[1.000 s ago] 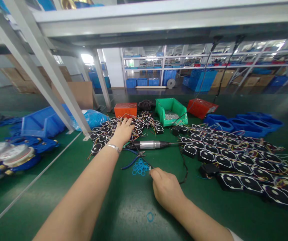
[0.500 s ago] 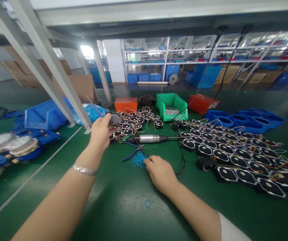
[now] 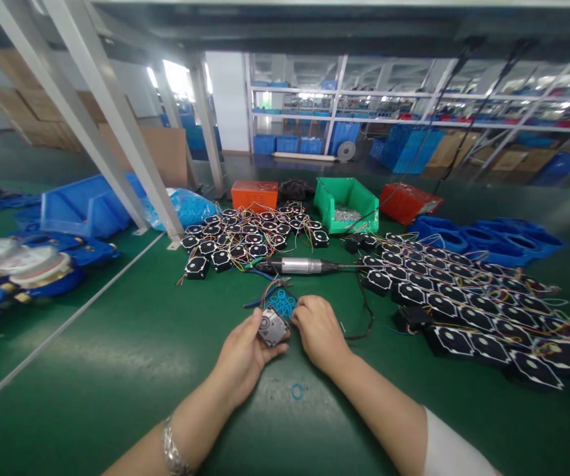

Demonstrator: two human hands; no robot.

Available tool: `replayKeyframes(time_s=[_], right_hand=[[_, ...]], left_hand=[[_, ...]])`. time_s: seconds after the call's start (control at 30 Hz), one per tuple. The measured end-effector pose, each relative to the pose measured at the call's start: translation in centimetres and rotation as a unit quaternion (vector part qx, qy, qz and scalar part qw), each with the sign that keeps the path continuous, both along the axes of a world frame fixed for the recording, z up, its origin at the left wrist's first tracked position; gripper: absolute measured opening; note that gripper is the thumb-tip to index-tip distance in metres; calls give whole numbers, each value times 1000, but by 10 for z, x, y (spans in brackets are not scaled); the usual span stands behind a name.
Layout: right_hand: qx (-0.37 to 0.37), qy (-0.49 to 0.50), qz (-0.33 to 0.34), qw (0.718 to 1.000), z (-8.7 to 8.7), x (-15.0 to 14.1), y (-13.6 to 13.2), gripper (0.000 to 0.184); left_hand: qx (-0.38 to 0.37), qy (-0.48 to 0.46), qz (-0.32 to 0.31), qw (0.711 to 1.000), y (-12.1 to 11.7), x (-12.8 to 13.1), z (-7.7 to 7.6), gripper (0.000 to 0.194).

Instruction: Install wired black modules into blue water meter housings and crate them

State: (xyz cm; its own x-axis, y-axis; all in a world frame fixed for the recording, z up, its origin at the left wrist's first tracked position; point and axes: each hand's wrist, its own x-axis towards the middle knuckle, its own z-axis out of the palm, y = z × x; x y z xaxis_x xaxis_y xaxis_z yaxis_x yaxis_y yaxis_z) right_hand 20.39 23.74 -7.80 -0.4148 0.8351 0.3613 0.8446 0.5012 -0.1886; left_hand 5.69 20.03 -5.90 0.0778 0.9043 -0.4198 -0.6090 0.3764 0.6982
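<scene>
My left hand (image 3: 243,357) grips a small motor-like part (image 3: 273,326) with a grey face, with coloured wires (image 3: 271,288) rising behind it. Beside it, blue rubber-like rings (image 3: 281,303) lie in a small pile. My right hand (image 3: 319,334) is at the right edge of that pile, thumb and fingers pinched together; what they hold, if anything, is hidden. A single blue ring (image 3: 297,391) lies apart, nearer to me. Just beyond the pile rests an electric screwdriver (image 3: 301,266) with a silver barrel. Pliers (image 3: 281,282) lie partly hidden behind the rings and wires.
Wired black units (image 3: 252,239) cluster behind the screwdriver, with rows of similar units (image 3: 441,307) at right. A green bin (image 3: 322,205) of small metal pieces stands at the back between orange boxes (image 3: 255,196). Blue trays (image 3: 493,241) sit right; a metal post (image 3: 116,132) rises left.
My left hand has come back from the far cluster with the motor-like part, which is now beside the rings. My right hand stays pinched at the pile's edge.
</scene>
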Motion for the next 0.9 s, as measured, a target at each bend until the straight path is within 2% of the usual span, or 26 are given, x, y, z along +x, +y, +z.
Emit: replayKeyframes(time_s=[0.07,0.17,0.27,0.43,0.57,0.63,0.7,0.77,0.8,0.83,0.9], right_hand=[[65,76,11,995,9,0,-5,16],[133,155,89,975,21,-6,-16,21],[121,144,136,973,24,-15,-24,22],[94,147,128,976,22,-21,-29,21],[79,170,109,976,33,-12,-32,17],[21,162,75,984,46,-4,-31,17],[-123,112,41,985,63,6,-28,16],[-288,25,23,957,79,16,-24,17],[-345,-24,25,938,85,21,-22,18],[-378,-73,30,923,89,26,-20,17],[-385,-156,24,909,92,35,-16,15]], left_hand=[[5,-12,-5,1000,-2,2,1,24],[22,-45,-16,999,-8,6,2,22],[50,-72,-25,996,-12,9,2,20],[69,-51,-36,996,-14,9,0,18],[44,7,9,999,-8,4,1,22],[34,35,24,999,-3,-3,3,26],[31,39,34,998,2,-10,4,29],[28,20,42,999,7,-17,6,30],[26,7,42,999,8,-19,7,30],[26,-5,40,999,9,-21,8,29],[28,-16,38,999,10,-22,9,22]])
